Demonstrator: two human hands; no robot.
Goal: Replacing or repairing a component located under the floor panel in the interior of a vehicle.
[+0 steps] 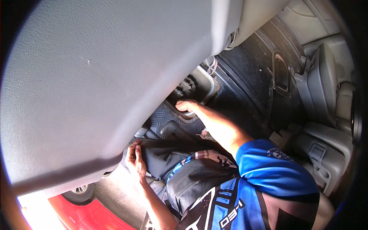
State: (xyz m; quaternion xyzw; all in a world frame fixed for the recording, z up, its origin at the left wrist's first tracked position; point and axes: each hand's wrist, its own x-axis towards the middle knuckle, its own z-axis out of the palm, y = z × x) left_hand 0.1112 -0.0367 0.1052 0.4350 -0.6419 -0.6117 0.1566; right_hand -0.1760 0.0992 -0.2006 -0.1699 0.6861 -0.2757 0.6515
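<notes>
The metal-rimmed hole (212, 94) is in the dark floor (241, 86), by the edge of the big grey panel (96, 84), which hides part of it. The side of its rim that shows slants from low left to high right. I cannot tell its full long axis. Inside is a dark metal part (187, 86); the bit that shows leans the same way.

The right hand (186, 105) is at the low end of the hole, with its fingers bent and pointing left. I cannot tell how far open they are or if they hold something. The left hand (135, 158) is near the dark pants (157, 155), its fingers bent a little and pointing up. I cannot tell if it has hold of anything.

A white loop of wire (212, 65) is by the hole's top corner.
</notes>
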